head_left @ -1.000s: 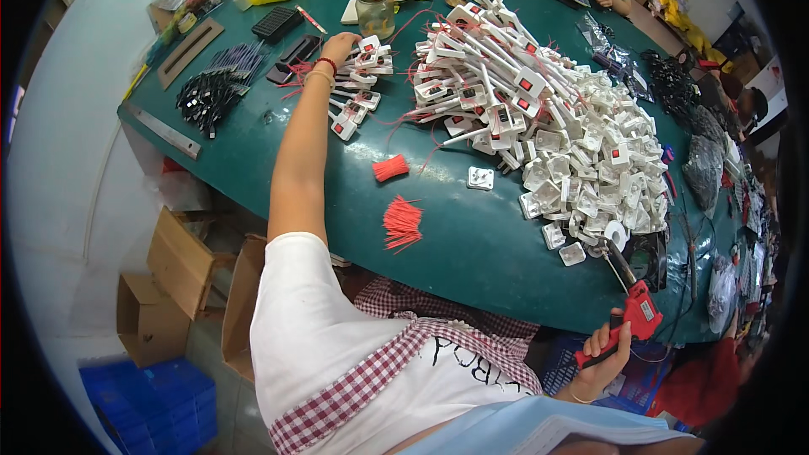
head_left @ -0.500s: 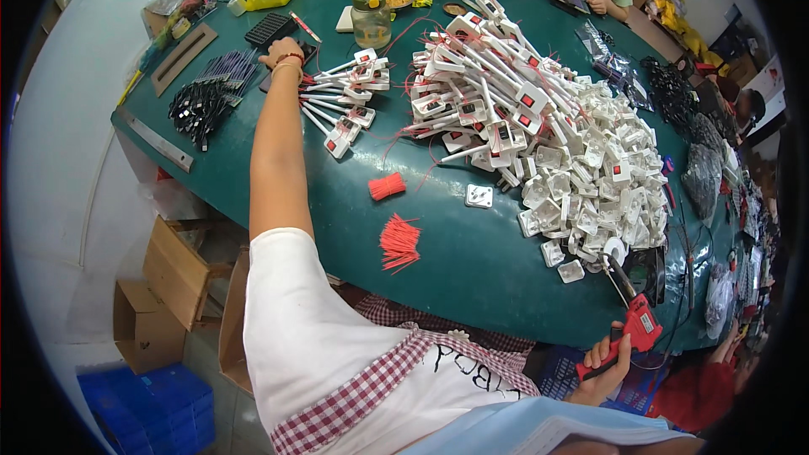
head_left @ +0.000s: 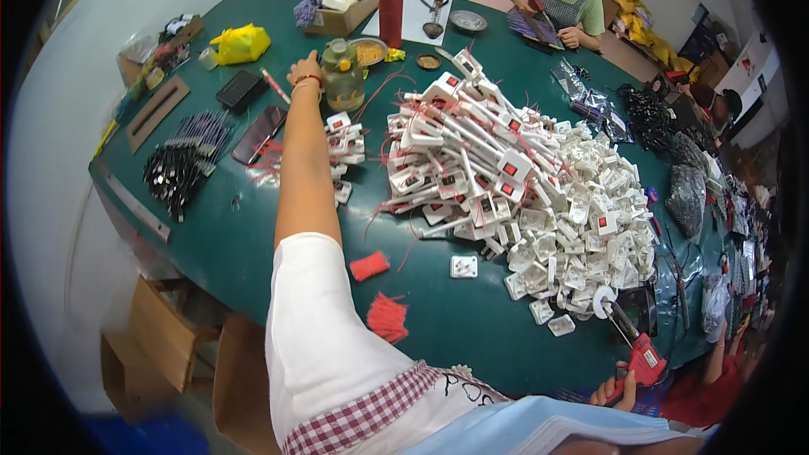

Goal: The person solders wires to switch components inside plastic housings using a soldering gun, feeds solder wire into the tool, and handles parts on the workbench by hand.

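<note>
My left arm stretches across the table. My left hand (head_left: pixel 305 72) is beside a greenish clear bottle (head_left: pixel 343 76); its fingertips are hidden, and a white square piece seen there earlier is now out of sight. A red-and-white pen-like stick (head_left: pixel 274 84) lies close by. Under the forearm, white switch housings (head_left: pixel 346 146) with red wires are partly covered. At the lower right, my right hand (head_left: pixel 619 389) is wrapped round the handle of a red soldering gun (head_left: pixel 645 361). A white disc (head_left: pixel 603 302) shows at the far end of its metal shaft, beside loose white shells.
A heap of wired white switch housings (head_left: pixel 472 152) and white shells (head_left: pixel 581 211) fills the middle right. Red wire bundles (head_left: pixel 387 318) lie near me. Black cables (head_left: pixel 181 164), a dark phone (head_left: pixel 259 135) and a black tray (head_left: pixel 241 91) are left. Another person (head_left: pixel 560 0) works opposite.
My left hand has moved from beside the black tray and phone, rightward to the bottle. The phone is uncovered. The whole view has shifted; my right hand still holds the soldering gun.
</note>
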Available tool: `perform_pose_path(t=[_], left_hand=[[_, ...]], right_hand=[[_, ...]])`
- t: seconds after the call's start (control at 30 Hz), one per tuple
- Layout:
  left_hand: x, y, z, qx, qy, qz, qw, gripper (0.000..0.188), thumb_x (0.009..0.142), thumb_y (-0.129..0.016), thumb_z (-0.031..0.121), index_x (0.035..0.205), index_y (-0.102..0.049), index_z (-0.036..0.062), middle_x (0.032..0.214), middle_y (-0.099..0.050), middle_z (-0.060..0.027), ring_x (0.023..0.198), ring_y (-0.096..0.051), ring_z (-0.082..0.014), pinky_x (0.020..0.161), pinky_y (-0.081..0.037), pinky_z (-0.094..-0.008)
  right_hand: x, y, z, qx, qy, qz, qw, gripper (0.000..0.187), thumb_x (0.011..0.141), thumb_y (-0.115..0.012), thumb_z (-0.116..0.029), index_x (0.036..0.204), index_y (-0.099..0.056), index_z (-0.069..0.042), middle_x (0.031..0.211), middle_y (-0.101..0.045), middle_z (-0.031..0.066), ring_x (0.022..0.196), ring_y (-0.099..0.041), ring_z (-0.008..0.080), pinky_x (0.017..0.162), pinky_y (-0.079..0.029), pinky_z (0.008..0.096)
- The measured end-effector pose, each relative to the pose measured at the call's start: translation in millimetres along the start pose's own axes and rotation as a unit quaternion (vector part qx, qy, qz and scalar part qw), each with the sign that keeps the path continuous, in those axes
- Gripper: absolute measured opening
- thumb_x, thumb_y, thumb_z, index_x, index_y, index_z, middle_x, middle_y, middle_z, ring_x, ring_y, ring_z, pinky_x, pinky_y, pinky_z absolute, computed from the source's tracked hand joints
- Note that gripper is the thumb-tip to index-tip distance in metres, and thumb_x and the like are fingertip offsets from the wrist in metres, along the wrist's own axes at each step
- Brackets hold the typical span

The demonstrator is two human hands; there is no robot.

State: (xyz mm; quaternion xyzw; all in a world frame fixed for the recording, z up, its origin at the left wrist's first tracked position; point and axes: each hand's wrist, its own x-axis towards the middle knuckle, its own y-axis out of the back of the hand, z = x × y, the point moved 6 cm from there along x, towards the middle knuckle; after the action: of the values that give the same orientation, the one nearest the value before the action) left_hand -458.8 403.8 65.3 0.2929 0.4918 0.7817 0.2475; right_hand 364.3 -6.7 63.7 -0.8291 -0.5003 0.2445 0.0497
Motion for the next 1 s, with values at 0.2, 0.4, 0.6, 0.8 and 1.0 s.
perform_pose_path(t=[0.2, 0.4, 0.6, 0.8, 1.0], left_hand=[[41, -44, -34, 0.035, 0.010, -0.155, 0.987, 0.062, 0.081, -0.063, 0.041, 0.137, -0.038, 0.0273, 0.141, -0.038, -0.0152, 0.130, -0.038, -0.0374, 0.102, -0.037, -0.0513], [15, -31, -25, 0.046, -0.001, -0.140, 0.989, 0.079, 0.073, -0.071, 0.048, 0.135, -0.038, 0.0116, 0.136, -0.042, -0.0211, 0.128, -0.039, -0.0395, 0.103, -0.038, -0.0480], [-24, 7, -54, 0.102, -0.037, -0.110, 0.988, 0.093, 0.064, -0.072, 0.053, 0.137, -0.037, 0.0071, 0.134, -0.045, -0.0254, 0.124, -0.046, -0.0396, 0.102, -0.040, -0.0442], [-54, 9, -75, 0.109, -0.039, -0.125, 0.985, 0.092, 0.063, -0.075, 0.047, 0.136, -0.036, 0.0068, 0.131, -0.047, -0.0238, 0.121, -0.047, -0.0402, 0.100, -0.041, -0.0456], [-80, 9, -57, 0.115, -0.014, -0.116, 0.986, 0.092, 0.068, -0.074, 0.046, 0.140, -0.030, 0.0096, 0.136, -0.042, -0.0199, 0.127, -0.040, -0.0372, 0.102, -0.037, -0.0476]], right_hand=[[13, -10, -2, -0.015, 0.021, 0.029, 0.999, 0.034, 0.097, -0.045, -0.042, 0.111, -0.052, -0.012, 0.054, -0.038, -0.0018, 0.039, -0.039, 0.0082, 0.035, -0.038, 0.0249], [14, -20, -3, -0.040, 0.022, 0.023, 0.999, 0.035, 0.097, -0.045, -0.041, 0.111, -0.052, -0.010, 0.054, -0.038, -0.0016, 0.040, -0.039, 0.0086, 0.036, -0.037, 0.0248], [10, -21, -6, -0.028, 0.038, -0.030, 0.998, 0.035, 0.098, -0.045, -0.039, 0.115, -0.050, -0.008, 0.055, -0.038, -0.0011, 0.040, -0.039, 0.0075, 0.036, -0.036, 0.0230], [-3, -43, -4, 0.056, 0.045, -0.033, 0.997, 0.035, 0.098, -0.045, -0.031, 0.116, -0.048, -0.001, 0.056, -0.040, 0.0005, 0.038, -0.038, 0.0070, 0.034, -0.035, 0.0211], [-9, -33, -2, 0.055, 0.041, -0.075, 0.995, 0.035, 0.100, -0.042, -0.031, 0.118, -0.048, -0.002, 0.057, -0.040, 0.0002, 0.040, -0.038, 0.0070, 0.035, -0.034, 0.0213]])
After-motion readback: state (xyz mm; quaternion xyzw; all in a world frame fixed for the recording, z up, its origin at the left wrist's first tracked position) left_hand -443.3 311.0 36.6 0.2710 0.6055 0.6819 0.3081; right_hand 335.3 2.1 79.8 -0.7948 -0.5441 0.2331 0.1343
